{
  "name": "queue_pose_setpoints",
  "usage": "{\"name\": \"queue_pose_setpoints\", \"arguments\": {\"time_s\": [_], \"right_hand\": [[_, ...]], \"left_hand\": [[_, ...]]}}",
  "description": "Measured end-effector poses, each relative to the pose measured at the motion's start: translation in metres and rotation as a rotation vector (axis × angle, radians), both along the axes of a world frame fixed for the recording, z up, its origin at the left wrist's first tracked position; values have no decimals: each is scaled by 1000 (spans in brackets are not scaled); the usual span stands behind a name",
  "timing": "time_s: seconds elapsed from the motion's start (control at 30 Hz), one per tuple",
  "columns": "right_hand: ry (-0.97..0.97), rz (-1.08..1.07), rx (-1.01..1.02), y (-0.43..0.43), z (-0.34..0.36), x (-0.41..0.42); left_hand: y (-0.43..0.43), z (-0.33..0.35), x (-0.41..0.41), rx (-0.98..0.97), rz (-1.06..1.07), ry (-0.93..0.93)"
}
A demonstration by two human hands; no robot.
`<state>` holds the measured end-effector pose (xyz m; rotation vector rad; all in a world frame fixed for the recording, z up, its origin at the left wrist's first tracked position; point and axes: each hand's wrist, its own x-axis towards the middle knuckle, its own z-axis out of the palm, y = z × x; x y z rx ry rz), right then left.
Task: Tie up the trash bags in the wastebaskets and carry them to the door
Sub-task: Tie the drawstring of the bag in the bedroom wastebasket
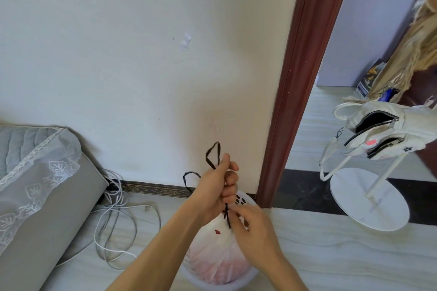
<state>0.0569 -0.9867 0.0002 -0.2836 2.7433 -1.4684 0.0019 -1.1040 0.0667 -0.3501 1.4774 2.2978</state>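
A white trash bag with reddish contents sits in a pale wastebasket on the floor by the wall. Its black drawstring is pulled upward, with loops sticking out above and to the left of my left hand. My left hand grips the drawstring in a fist above the bag. My right hand pinches the gathered neck of the bag where the string comes out.
A brown door frame rises just right of the basket, with the doorway beyond it. A white stand holding a white bag stands at the right. A grey sofa and loose white cables lie at the left.
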Motion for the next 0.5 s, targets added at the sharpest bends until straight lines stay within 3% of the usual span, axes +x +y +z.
{"name": "queue_pose_setpoints", "arguments": {"time_s": [0.17,0.4,0.5], "right_hand": [[-301,190,-152,12,10,-5],[-481,176,-281,20,20,0],[-637,135,-490,27,16,-4]], "left_hand": [[9,-2,-3,-119,-60,1],[16,-5,0,-182,-169,39],[-1,-10,0,-292,-244,105]]}}
